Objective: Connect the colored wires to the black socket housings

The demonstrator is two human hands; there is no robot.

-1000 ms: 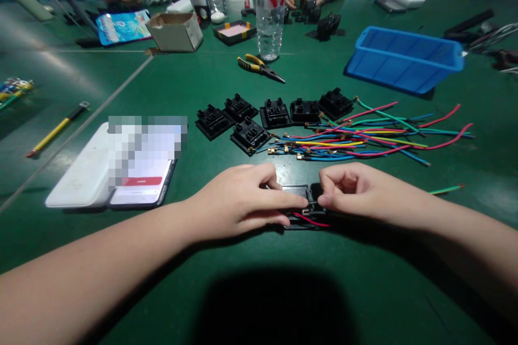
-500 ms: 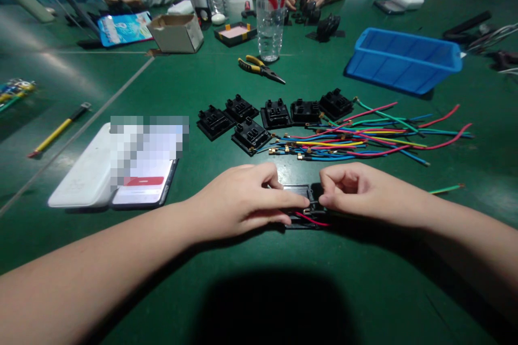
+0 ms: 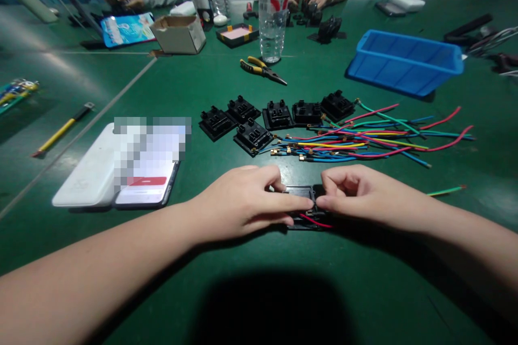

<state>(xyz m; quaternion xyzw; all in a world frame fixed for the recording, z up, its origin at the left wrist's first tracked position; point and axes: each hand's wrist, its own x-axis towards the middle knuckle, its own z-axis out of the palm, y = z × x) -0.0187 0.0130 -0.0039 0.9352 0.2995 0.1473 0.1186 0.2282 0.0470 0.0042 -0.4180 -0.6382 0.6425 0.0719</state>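
Observation:
A black plastic housing (image 3: 300, 192) lies flat on the green table in front of me. My left hand (image 3: 254, 199) holds it from the left, index finger stretched across it and thumb near its lower edge. My right hand (image 3: 350, 190) is at the housing's right side with curled fingers, its thumb tip pressed close to the left index fingertip. What it pinches is hidden. A red wire (image 3: 318, 221) runs out of the housing below the fingertips. Past my hands lie several similar black housings (image 3: 277, 115) and a loose bundle of coloured wires with brass terminals (image 3: 343, 145).
Yellow-handled pliers (image 3: 263, 71) lie beyond the housings, near a clear bottle (image 3: 272, 27). A blue bin (image 3: 404, 64) stands at the back right. Left are a phone (image 3: 148, 191), a white slab-like object (image 3: 83, 178) and a yellow tool (image 3: 60, 132). Two people sit across the table.
My right thumb has shifted slightly left, against the left index fingertip. The whole view has drifted a little; both hands remain at the housing.

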